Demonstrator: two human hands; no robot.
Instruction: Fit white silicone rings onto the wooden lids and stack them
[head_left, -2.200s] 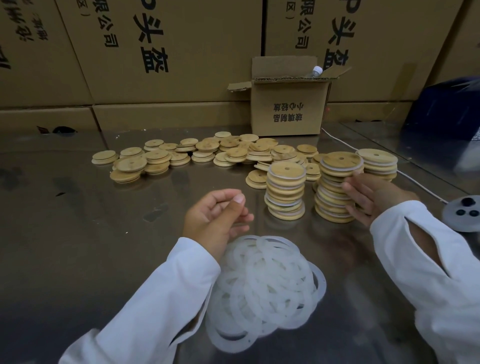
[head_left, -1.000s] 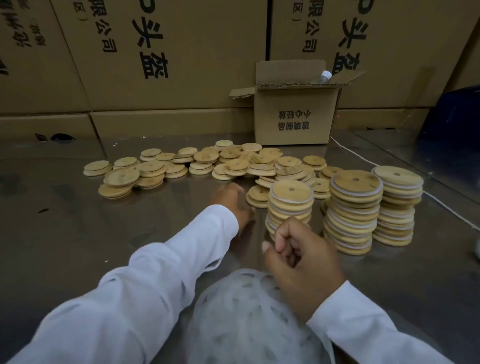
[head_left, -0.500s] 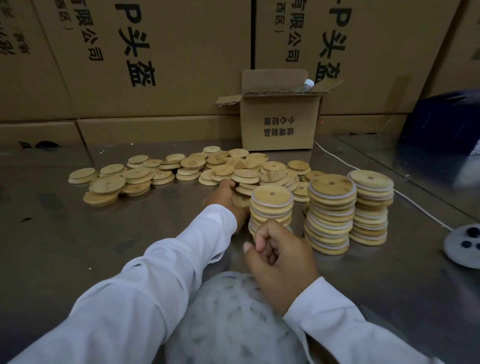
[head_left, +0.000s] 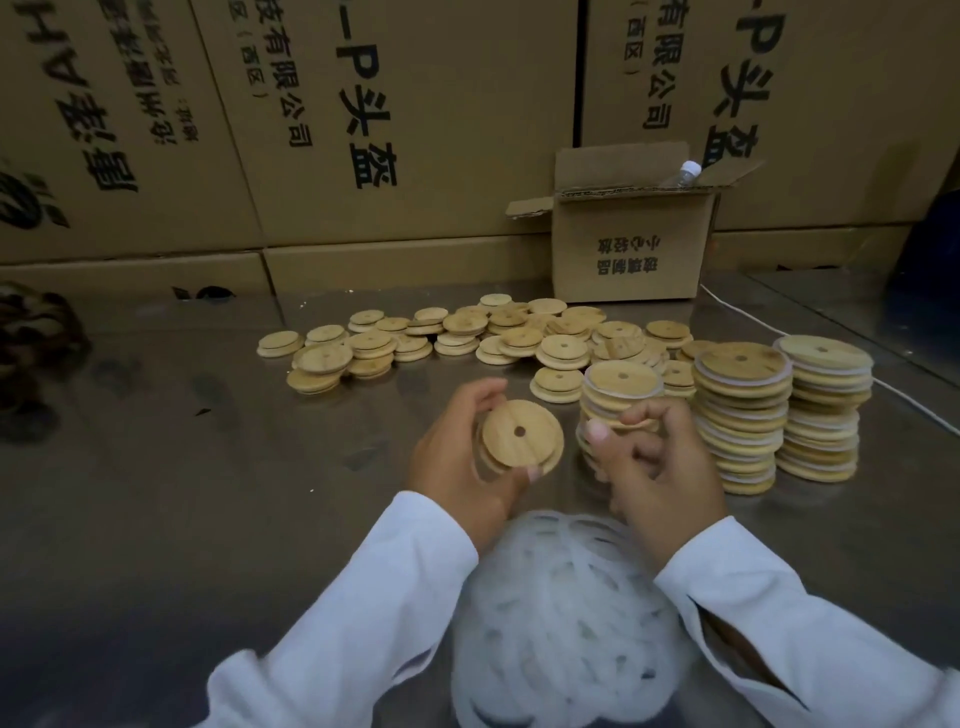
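- above the bench (head_left: 208, 519), left hand (head_left: 457, 467) grips a stiff, light lid (head_left: 522, 439) by its rim.
- right hand (head_left: 654, 462) curls; contents unclear.
- rings (head_left: 561, 597) look soft, stretchy.

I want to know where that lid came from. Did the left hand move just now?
Yes. The left hand pulled back from the loose lids toward the camera, and now holds a wooden lid beside the shortest stack, on its left.

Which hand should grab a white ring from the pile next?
Probably the right hand: it carries no lid and sits just beyond the ring pile. The left hand is busy gripping the wooden lid. Whether the right already pinches a ring is unclear.
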